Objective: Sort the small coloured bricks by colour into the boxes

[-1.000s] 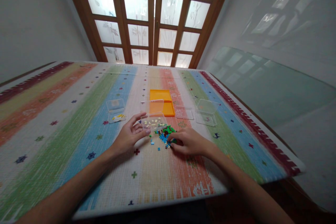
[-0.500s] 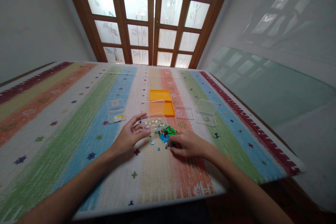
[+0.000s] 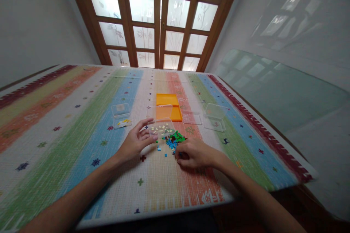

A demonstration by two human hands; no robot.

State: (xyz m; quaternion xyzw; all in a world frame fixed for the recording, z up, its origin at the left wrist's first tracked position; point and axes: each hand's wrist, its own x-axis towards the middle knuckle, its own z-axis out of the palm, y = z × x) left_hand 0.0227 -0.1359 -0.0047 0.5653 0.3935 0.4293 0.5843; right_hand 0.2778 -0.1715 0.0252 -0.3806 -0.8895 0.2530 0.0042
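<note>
A heap of small building bricks [image 3: 175,139], green, blue and dark brown, lies on the striped tablecloth. My right hand [image 3: 193,153] is at the heap's near right edge, thumb and forefinger pinched together; anything between them is too small to make out. Behind the heap, a clear plastic box [image 3: 161,128] with its lid raised holds several cream-coloured pieces. My left hand [image 3: 138,136] rests at the box's left side, fingers curved and apart from the thumb, with nothing visible in it. A few loose blue bricks [image 3: 159,149] lie between my hands.
An orange case [image 3: 167,99] lies opened behind the clear box. To the left, another clear box [image 3: 121,122] holds yellow and white pieces. On the right are a clear tray [image 3: 192,118] and an opened clear box [image 3: 214,123]. The table's front edge [image 3: 153,213] is near me.
My right hand has shifted slightly towards me along the heap's edge, fingers still pinched. My left hand has stayed at the box.
</note>
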